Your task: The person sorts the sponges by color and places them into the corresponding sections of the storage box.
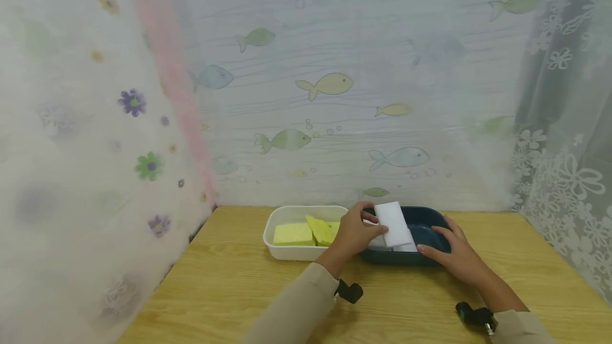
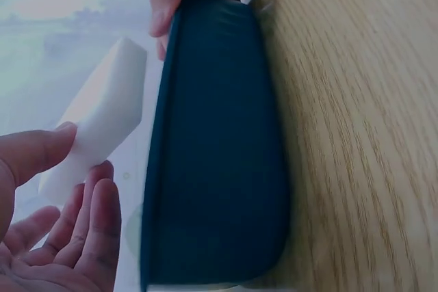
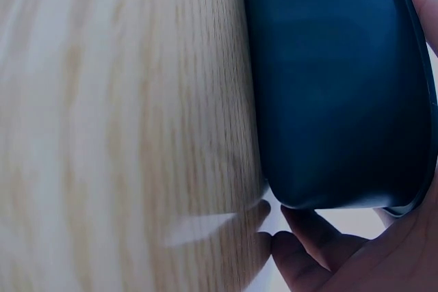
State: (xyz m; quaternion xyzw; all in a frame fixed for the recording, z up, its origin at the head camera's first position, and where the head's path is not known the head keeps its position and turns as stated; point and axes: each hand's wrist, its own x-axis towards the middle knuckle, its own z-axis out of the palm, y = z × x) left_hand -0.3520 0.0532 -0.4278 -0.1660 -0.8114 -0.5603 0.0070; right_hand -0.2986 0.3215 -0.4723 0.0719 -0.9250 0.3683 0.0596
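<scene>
My left hand (image 1: 353,232) pinches a white sponge block (image 1: 394,224) between thumb and fingers, holding it tilted over a dark teal plastic bin (image 1: 404,259). In the left wrist view, the sponge block (image 2: 102,114) stands beside the bin's rim, with the thumb on one face. More white pieces (image 1: 405,247) lie inside the bin's left half, partly hidden by that hand. At the bin's right end my right hand (image 1: 460,256) grips it, thumb at the near rim. The right wrist view has its fingers (image 3: 315,237) around the end of the bin (image 3: 335,100).
Left of the teal bin stands a white bin (image 1: 291,252) with yellow sponge pieces (image 1: 294,233) in it, partly behind my left forearm. Both are on a wood-grain table (image 1: 229,269). A fish-patterned curtain (image 1: 306,105) hangs along the back.
</scene>
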